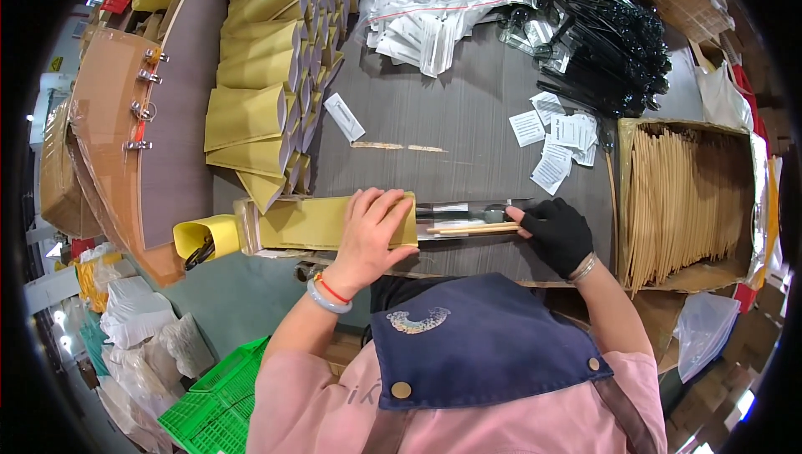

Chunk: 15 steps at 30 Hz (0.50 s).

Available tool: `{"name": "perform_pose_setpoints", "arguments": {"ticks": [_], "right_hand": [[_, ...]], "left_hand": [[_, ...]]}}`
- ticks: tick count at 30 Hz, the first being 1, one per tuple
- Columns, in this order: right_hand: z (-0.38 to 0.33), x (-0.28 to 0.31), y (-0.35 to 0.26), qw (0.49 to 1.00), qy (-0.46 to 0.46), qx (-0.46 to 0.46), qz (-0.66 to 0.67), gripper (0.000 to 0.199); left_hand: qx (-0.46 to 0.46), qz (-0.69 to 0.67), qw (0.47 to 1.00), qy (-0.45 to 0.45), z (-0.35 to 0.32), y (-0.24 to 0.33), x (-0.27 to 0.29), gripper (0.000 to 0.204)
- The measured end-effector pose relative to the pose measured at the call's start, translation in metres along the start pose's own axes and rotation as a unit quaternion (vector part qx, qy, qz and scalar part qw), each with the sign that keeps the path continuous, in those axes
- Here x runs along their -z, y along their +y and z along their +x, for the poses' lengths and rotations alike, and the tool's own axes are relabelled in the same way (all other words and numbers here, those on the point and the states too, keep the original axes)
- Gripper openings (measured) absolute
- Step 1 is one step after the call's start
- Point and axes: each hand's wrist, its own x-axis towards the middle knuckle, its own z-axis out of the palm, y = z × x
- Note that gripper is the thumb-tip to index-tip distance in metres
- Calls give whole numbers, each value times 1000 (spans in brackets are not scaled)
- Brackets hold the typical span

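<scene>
A long yellow kraft envelope (305,224) lies along the table's near edge, its mouth facing right. My left hand (373,224) spans the envelope near that mouth, fingers over the top and thumb along the lower side. A clear plastic packet (455,212) sticks out of the mouth; dark pieces, a white slip and wooden sticks (476,228) show at it. My right hand (555,235), in a black fingerless glove, pinches the packet's right end, thumb by the stick tips. How far the packet reaches inside is hidden.
Stacked yellow envelopes (259,78) stand at the left. Clear bags with white slips (434,20) and a heap of black packaged items (610,36) lie far back. Loose printed slips (560,136) lie right of centre, beside a carton of wooden sticks (685,203). A yellow cup (219,233) is at the near left.
</scene>
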Motion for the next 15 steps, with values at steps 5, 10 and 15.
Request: {"name": "perform_pose_setpoints", "arguments": {"ticks": [5, 10, 15], "right_hand": [[42, -30, -48, 993, 50, 32, 101, 42], [13, -19, -18, 962, 53, -160, 212, 7], [58, -36, -80, 922, 57, -137, 358, 26]], "left_hand": [[-35, -44, 998, 34, 25, 18, -25, 71], [-30, 5, 1000, 7, 29, 29, -15, 71], [-70, -3, 997, 20, 43, 25, -29, 72]]}}
